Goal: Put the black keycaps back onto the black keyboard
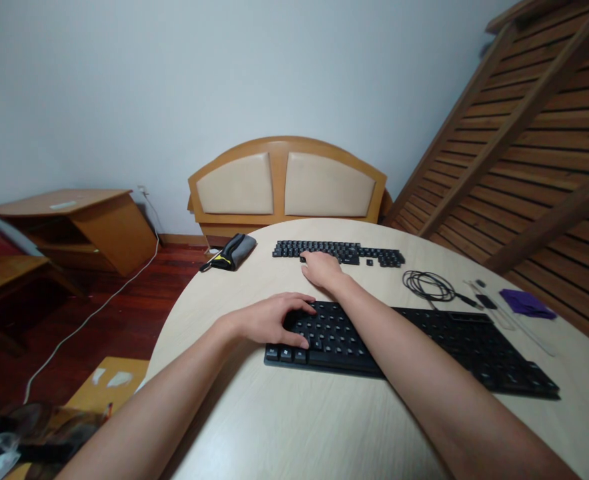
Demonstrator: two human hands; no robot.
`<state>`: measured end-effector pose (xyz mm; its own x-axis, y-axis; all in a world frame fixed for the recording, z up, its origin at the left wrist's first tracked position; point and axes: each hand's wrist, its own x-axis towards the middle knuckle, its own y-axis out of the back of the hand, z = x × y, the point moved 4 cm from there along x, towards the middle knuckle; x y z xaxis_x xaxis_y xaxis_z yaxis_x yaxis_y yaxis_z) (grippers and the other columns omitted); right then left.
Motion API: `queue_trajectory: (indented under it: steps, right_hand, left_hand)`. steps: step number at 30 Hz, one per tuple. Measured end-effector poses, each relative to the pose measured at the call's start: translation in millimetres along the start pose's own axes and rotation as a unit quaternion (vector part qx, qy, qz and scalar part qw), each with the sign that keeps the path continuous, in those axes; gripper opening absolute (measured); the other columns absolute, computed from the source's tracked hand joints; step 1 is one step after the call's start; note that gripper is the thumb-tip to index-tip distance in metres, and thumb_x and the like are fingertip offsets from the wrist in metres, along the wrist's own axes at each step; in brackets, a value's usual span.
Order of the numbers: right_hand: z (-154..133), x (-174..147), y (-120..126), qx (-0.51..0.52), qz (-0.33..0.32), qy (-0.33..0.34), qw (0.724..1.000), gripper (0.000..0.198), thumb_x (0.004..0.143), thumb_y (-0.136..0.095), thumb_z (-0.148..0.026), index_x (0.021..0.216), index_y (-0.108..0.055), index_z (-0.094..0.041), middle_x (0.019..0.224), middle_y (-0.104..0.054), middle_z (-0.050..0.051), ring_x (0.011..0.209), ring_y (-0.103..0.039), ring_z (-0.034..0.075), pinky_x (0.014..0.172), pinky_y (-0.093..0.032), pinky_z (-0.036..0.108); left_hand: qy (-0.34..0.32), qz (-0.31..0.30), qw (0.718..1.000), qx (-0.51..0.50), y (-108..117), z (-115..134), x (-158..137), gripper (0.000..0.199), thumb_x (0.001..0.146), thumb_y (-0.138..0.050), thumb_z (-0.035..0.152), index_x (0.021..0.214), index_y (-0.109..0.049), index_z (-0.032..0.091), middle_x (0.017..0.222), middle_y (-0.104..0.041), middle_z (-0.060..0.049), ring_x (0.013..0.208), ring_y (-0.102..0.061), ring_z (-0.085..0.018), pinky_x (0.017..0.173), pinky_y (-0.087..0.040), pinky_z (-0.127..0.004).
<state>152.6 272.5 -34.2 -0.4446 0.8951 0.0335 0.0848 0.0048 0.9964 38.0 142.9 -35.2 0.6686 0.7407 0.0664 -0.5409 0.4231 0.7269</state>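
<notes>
A black keyboard [439, 333] lies on the round table, with most keycaps off and bare key mounts showing; a few caps remain along its front left edge. My left hand [269, 317] rests over its left end, thumb and fingers apart. Beyond the keyboard, loose black keycaps [319, 248] stand in keyboard-like rows. My right hand [321, 268] reaches across to their front rows, index finger and thumb close around a dark keycap [302, 259]. My right forearm covers part of the keyboard. A single keycap [369, 263] sits apart from the rows.
A coiled black cable [429, 287] lies behind the keyboard. To its right are a purple cloth [527, 303] and thin tools. A grey and black pouch [231, 252] sits at the table's left edge. A slatted wooden panel [519, 133] leans at right.
</notes>
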Motion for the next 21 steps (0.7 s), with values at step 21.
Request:
queue_trajectory:
  steps: [21]
  right_hand:
    - [43.0, -88.5, 28.9, 0.103, 0.008, 0.080, 0.991, 0.026, 0.092, -0.059, -0.026, 0.112, -0.074, -0.018, 0.114, -0.075, 0.008, 0.105, -0.067, 0.023, 0.089, -0.048, 0.030]
  left_hand:
    - [0.004, -0.006, 1.000, -0.007, 0.6, 3.0, -1.5, 0.058, 0.078, -0.082, 0.039, 0.128, -0.062, 0.019, 0.150, -0.049, -0.016, 0.139, -0.046, -0.030, 0.118, -0.033, -0.049]
